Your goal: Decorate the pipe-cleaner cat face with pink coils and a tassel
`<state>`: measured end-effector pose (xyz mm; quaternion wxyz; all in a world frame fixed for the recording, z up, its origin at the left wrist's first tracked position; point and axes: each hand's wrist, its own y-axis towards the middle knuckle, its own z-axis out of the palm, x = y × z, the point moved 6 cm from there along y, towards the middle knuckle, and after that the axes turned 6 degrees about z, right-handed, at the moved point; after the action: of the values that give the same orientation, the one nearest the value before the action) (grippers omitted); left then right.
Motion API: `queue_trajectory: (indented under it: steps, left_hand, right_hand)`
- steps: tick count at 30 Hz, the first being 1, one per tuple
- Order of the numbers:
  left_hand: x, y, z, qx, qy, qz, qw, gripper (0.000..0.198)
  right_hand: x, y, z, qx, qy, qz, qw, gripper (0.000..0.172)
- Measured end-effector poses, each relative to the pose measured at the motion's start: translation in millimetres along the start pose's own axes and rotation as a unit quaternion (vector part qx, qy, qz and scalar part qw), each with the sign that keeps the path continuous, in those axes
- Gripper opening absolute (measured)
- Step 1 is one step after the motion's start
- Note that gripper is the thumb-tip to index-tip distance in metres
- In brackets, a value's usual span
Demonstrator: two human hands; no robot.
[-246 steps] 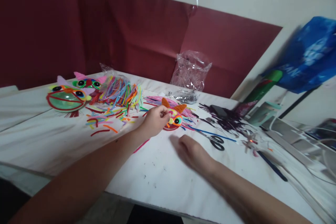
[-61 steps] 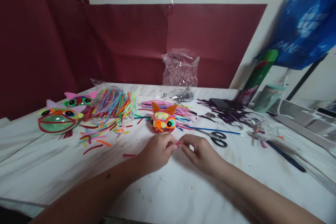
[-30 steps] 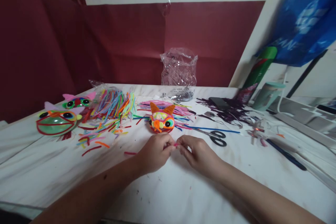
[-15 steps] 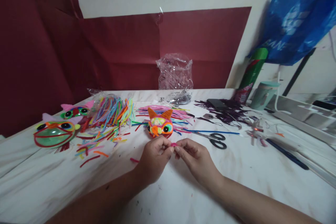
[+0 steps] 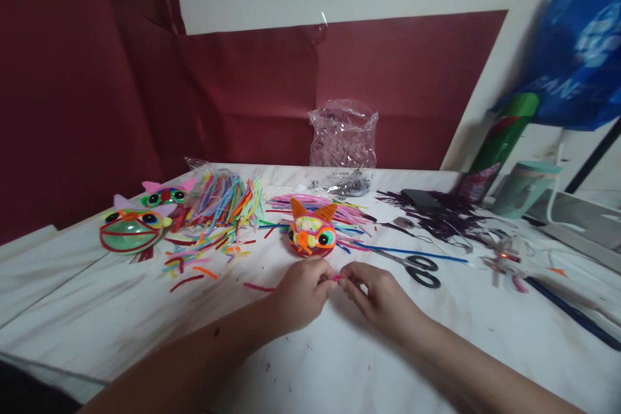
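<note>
blue bag (image 5: 577, 45), green container (image 5: 507, 136) and pale green mug (image 5: 524, 193) at the right

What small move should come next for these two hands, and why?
Probably a gentle bend or curl of the small pink piece: the left hand and right hand each have a fingertip grip on it from opposite sides, and it is apart from the orange-eared face beyond it.

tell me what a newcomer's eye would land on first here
Probably the orange-eared animal figure mid-view on the table, just beyond the left hand and right hand, which pinch a small pink piece between them. Two similar figures sit at the left, beside a heap of multicoloured pipe cleaners. Behind, a dark red sheet spans much of the background.
</note>
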<state>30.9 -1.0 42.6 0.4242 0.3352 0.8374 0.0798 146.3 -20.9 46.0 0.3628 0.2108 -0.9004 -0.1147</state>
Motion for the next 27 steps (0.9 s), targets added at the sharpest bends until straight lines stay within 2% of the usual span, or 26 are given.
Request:
queue_trajectory:
  steps: [6,11,13,15,18,20,24,27]
  left_hand:
    - [11.1,-2.6,9.8,0.063,-0.014,-0.005,0.998,0.011]
    - [0.3,-3.1,6.8,0.058,0.050,0.073,0.994,0.010]
    - [-4.2,-2.2,3.5,0.045,0.053,0.092,0.993,0.010]
    - [-6.3,-0.5,-2.9,0.006,0.035,0.087,0.996,0.011]
    - [-5.1,0.3,-12.2,-0.081,-0.018,0.043,0.996,0.013]
    - [-3.7,-1.2,-12.0,-0.113,-0.066,0.015,0.991,0.013]
    - [-3.7,-4.6,-1.2,-0.101,-0.175,-0.011,0.979,0.012]
    - [-5.3,-6.2,-0.4,-0.108,-0.169,-0.009,0.980,0.013]
  right_hand:
    - [-6.0,0.6,5.5,0.061,-0.077,-0.032,0.995,0.016]
    - [-6.9,-0.4,3.9,0.071,-0.053,-0.027,0.996,0.014]
    - [-7.0,0.8,2.5,0.066,-0.009,-0.007,0.998,0.015]
    - [-7.7,2.7,0.4,0.049,0.080,0.028,0.995,0.019]
    - [-9.2,3.4,0.2,0.011,0.223,0.085,0.971,0.024]
    - [-9.0,1.8,2.0,-0.015,0.277,0.107,0.955,0.028]
    - [-7.7,-3.5,5.3,-0.058,0.303,0.116,0.944,0.027]
    - [-7.5,-6.1,7.1,-0.071,0.290,0.112,0.948,0.027]
